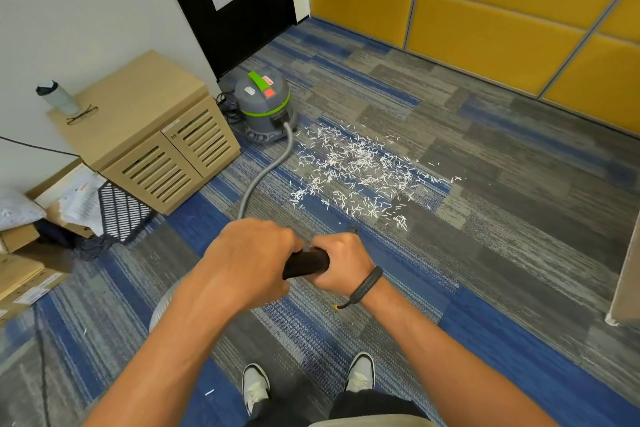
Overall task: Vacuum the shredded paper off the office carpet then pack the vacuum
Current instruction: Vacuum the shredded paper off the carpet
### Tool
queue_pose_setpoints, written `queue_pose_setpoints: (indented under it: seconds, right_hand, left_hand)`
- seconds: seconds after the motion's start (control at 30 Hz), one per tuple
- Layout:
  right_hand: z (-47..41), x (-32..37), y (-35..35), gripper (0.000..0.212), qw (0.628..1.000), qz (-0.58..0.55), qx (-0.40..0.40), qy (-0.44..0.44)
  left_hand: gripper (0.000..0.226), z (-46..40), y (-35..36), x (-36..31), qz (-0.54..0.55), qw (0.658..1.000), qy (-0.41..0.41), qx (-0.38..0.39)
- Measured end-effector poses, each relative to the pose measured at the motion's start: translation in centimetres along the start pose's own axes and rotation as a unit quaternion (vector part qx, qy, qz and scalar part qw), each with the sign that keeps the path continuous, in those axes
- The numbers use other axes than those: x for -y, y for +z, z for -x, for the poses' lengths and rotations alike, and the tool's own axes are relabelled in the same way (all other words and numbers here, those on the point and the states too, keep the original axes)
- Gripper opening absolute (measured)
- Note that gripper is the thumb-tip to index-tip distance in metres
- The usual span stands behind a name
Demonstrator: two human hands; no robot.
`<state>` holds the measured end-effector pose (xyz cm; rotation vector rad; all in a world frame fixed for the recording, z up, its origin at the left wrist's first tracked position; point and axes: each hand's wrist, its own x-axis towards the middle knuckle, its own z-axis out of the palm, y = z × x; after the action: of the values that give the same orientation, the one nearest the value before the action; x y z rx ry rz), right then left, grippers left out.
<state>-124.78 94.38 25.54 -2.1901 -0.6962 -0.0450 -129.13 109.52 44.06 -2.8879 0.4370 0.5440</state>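
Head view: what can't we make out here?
- Black handle: both ends covered by left hand and right hand; the head view shows only its middle.
- Nozzle end: not in view, hidden behind the hands.
- Hose: near end disappears behind the left hand.
- Vacuum labels: too small to read.
- Cables behind the vacuum: partly hidden by its body; no plug or socket is in view.

Grey-green canister vacuum (264,107) upright by door, white shredded paper (360,170) scattered on carpet (502,218)
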Motion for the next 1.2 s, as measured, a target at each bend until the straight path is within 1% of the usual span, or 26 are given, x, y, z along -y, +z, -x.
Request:
queue_pose_setpoints:
  seconds: [0.1,0.2,0.33,0.47,0.6,0.77,0.93,1.07,1.2]
  right_hand:
    - [-1.0,0.3,0.7,0.022,1.000,-0.004,0.026,-0.016]
    - [-1.8,0.6,1.4,0.027,0.998,-0.012,0.048,-0.028]
    - [-2.0,0.4,1.7,0.018,0.997,-0.003,0.067,-0.033]
    - [-1.4,-0.2,0.8,0.018,0.998,0.008,0.051,-0.040]
    - [-0.2,-1.6,-1.3,0.023,0.999,0.022,0.033,-0.020]
    - [0.8,-3.4,-3.4,0.028,1.000,0.016,0.014,0.006]
    - [1.3,-4.6,-5.5,0.022,0.999,0.038,-0.015,0.014]
    - [2.2,-6.6,-6.5,0.024,0.995,0.084,-0.017,0.042]
    - [2.9,-7.8,-7.0,0.024,0.994,0.094,-0.021,0.054]
  left_hand:
    - [0.034,0.4,0.2,0.3,0.001,1.000,-0.022,-0.001]
    - [0.035,0.7,0.4,0.5,-0.004,0.999,-0.035,0.002]
    - [0.036,0.9,0.3,0.6,-0.008,0.999,-0.039,0.006]
    - [0.039,0.5,0.4,0.3,0.011,1.000,-0.024,0.003]
    - [0.041,-0.8,0.5,-1.1,0.035,0.999,0.001,0.003]
    - [0.034,-2.8,-0.5,-3.3,0.011,0.999,0.032,-0.002]
    - [0.030,-4.6,-1.1,-4.3,0.009,0.998,0.057,-0.006]
    - [0.033,-6.0,-0.6,-5.6,0.023,0.996,0.080,-0.012]
    - [0.033,-7.1,-0.2,-6.3,0.031,0.996,0.089,-0.007]
